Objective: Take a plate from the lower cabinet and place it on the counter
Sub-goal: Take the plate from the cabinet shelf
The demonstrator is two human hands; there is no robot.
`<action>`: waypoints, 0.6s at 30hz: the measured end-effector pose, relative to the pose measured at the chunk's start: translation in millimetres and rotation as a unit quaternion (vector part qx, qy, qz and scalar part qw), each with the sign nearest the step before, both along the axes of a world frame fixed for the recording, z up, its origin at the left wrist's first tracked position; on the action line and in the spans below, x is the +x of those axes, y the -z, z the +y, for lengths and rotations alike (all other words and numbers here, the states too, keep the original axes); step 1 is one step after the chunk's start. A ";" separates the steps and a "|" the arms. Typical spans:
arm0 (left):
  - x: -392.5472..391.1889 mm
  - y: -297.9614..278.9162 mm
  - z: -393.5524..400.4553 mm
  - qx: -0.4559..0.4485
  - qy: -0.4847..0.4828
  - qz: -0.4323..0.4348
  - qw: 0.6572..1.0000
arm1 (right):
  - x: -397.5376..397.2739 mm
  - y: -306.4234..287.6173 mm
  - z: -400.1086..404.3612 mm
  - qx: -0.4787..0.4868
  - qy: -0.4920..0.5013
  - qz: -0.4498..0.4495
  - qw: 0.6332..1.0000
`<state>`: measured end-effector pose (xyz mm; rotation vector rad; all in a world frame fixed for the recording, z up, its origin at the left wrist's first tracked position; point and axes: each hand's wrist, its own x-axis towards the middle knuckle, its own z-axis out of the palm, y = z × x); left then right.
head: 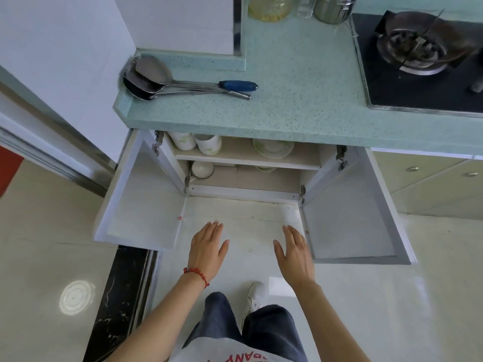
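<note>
The lower cabinet under the counter stands with both doors swung wide. A white plate with a pale green pattern lies on its upper shelf at the right. Another plate's edge shows on the shelf below. The speckled green counter runs above. My left hand and my right hand hover flat over the floor between the doors, fingers apart, holding nothing, well short of the shelves.
White cups stand on the upper shelf at the left, a white bowl below them. Ladles and a spatula lie on the counter's left. A gas hob sits at the right. Jars stand at the back. The open doors flank my hands.
</note>
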<state>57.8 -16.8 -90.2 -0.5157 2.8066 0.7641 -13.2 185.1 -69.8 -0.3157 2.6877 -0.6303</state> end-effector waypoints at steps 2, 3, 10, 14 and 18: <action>-16.3 0.0 3.9 -0.006 -0.002 0.004 1.000 | -19.5 0.4 3.8 -0.003 0.000 0.005 1.000; -24.6 0.1 6.2 -0.008 -0.004 0.006 1.000 | -28.6 0.5 5.3 -0.008 0.003 0.006 1.000; -81.2 1.2 15.5 -0.010 0.002 0.025 1.000 | -80.7 4.0 4.1 -0.041 0.029 0.009 0.999; -114.3 5.2 6.9 -0.012 0.017 0.031 0.999 | -104.4 10.1 -6.7 -0.059 0.060 0.005 0.996; -147.5 14.4 -7.0 -0.022 0.048 0.042 0.998 | -129.7 19.3 -21.3 -0.063 0.081 0.013 0.995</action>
